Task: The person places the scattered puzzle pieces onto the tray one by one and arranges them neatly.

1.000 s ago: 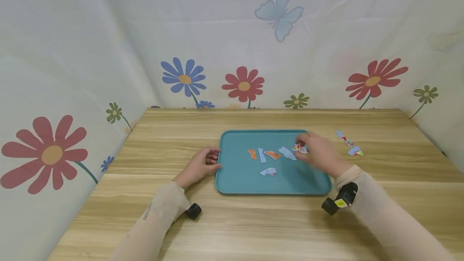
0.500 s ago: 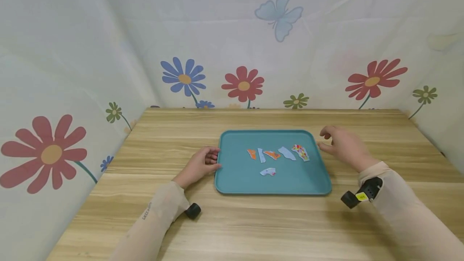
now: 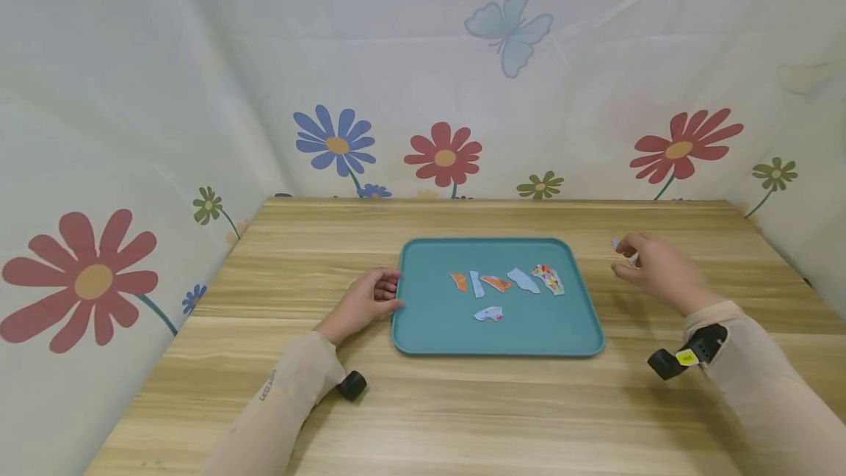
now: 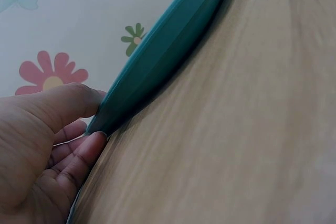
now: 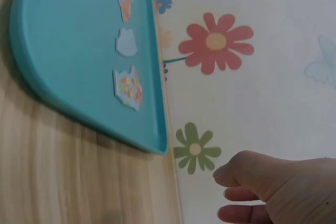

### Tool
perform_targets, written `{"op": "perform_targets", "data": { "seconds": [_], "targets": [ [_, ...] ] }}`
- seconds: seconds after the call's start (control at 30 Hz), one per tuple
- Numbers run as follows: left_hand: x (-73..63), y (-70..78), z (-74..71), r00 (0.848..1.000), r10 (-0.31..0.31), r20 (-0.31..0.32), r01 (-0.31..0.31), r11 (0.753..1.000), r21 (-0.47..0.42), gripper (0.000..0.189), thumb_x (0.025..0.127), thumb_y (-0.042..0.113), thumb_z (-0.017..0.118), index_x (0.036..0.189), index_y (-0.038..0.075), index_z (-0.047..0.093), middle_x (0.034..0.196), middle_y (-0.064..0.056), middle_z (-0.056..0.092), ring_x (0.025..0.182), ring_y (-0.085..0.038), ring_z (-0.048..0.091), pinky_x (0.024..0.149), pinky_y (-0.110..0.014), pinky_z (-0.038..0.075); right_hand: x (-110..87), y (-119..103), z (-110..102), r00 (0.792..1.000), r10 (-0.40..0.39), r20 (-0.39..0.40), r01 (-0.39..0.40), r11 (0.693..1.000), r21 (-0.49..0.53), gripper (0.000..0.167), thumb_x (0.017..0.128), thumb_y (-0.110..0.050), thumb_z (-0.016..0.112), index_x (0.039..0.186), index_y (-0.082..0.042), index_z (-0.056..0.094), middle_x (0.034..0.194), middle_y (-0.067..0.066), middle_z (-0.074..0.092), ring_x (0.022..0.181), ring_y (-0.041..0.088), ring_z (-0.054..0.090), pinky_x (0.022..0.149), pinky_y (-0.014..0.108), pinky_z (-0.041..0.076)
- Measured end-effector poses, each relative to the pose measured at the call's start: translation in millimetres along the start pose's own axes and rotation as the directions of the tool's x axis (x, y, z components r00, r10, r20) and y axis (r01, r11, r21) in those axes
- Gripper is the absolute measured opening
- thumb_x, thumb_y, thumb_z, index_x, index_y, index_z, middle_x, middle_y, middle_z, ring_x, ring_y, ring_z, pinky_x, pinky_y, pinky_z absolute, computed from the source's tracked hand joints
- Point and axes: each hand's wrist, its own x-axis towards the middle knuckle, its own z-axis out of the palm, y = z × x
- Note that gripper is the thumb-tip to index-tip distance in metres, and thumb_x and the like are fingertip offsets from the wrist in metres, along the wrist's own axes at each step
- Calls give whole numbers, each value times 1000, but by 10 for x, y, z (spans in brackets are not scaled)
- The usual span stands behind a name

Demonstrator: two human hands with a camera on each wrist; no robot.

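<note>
A teal tray [image 3: 456, 344] bears several torn paper pieces: an orange one [image 3: 459, 281], a narrow light blue strip [image 3: 477, 283], another orange one [image 3: 496, 283], a wider blue one [image 3: 523, 280], and a multicoloured one [image 3: 550, 278] at the right end. Below this row lies a pale piece [image 3: 489, 314] with a reddish spot. My left hand [image 3: 367, 295] holds the tray's left rim between thumb and fingers. To the right of the tray, my right hand [image 3: 664, 270] hovers with fingers bent and apart, nothing between them. It mostly hides the scraps there; a bluish bit [image 3: 615, 242] peeks out.
The tray stands on a wood-grain table [image 3: 489, 410]. Behind the table and at its sides hangs a white cloth [image 3: 410, 42] printed with flowers and a butterfly. A small black wrist camera [image 3: 666, 363] sticks out beside my right wrist.
My right hand has let go of the multicoloured paper piece at the row's right end and moved right, off the tray, over the loose scraps. My left hand has stayed at the rim.
</note>
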Motion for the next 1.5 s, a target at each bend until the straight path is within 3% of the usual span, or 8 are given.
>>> {"op": "perform_targets", "data": {
  "seconds": [0.47, 0.7, 0.8, 1.0, 1.13, 1.33, 1.5],
  "targets": [
    [-5, 5, -5, 1000, -5, 3, 6, 1000, -11, 52, 87, 7, 70, 132, -5, 48, 118, -22, 57, 103, -27, 60, 89, -32, 52, -47, 325, 102, 993, 109, 50, -107, 994, -27, 42, 85, -24, 70, 109, 9, 59, 108, 31, 59, 93, 42, 58, 78, 57, 50],
    [-149, 373, -55, 1000, -10, 14, 10, 1000, 10, 48, 88, 0, 66, 130, -13, 46, 116, -28, 56, 102, -31, 59, 90, -37, 51, -59, 461, 154, 990, 128, 62, -127, 992, -25, 43, 87, -24, 67, 109, 11, 59, 109, 33, 57, 96, 45, 56, 82, 59, 47],
    [-129, 329, -47, 1000, -14, 17, 14, 1000, 11, 48, 88, 0, 66, 130, -12, 46, 116, -27, 56, 102, -31, 59, 90, -37, 51, -64, 494, 162, 989, 132, 69, -130, 991, -30, 44, 88, -24, 66, 110, 13, 58, 108, 34, 57, 97, 46, 56, 84, 60, 46],
    [-28, 74, -2, 1000, -25, 3, 25, 1000, 3, 51, 87, 5, 69, 132, -7, 47, 118, -23, 57, 104, -28, 59, 91, -35, 51, -72, 549, 187, 980, 179, 90, -175, 983, -48, 51, 87, -26, 67, 113, 16, 56, 107, 35, 57, 95, 46, 57, 82, 58, 48],
    [-8, 6, 2, 1000, -18, -2, 18, 1000, -5, 52, 87, 8, 71, 133, -4, 48, 118, -21, 57, 104, -27, 59, 90, -33, 52, -82, 581, 209, 973, 207, 102, -202, 978, -61, 55, 87, -30, 67, 114, 17, 55, 105, 33, 57, 92, 44, 57, 80, 57, 49],
    [-10, 20, 12, 1000, -13, 1, 13, 1000, 8, 52, 87, 6, 70, 133, -6, 48, 118, -22, 57, 105, -28, 59, 90, -33, 52, -88, 625, 235, 976, 200, 91, -195, 979, -60, 57, 87, -33, 66, 112, 17, 56, 103, 32, 58, 89, 42, 58, 77, 55, 49],
    [-80, 211, -14, 1000, -1, 16, 1, 1000, 8, 50, 88, 2, 67, 131, -12, 46, 117, -26, 56, 104, -32, 59, 91, -37, 52, -75, 643, 252, 976, 202, 79, -197, 978, -66, 59, 86, -36, 67, 111, 17, 58, 102, 32, 58, 89, 42, 59, 76, 55, 49]
  ]
}}
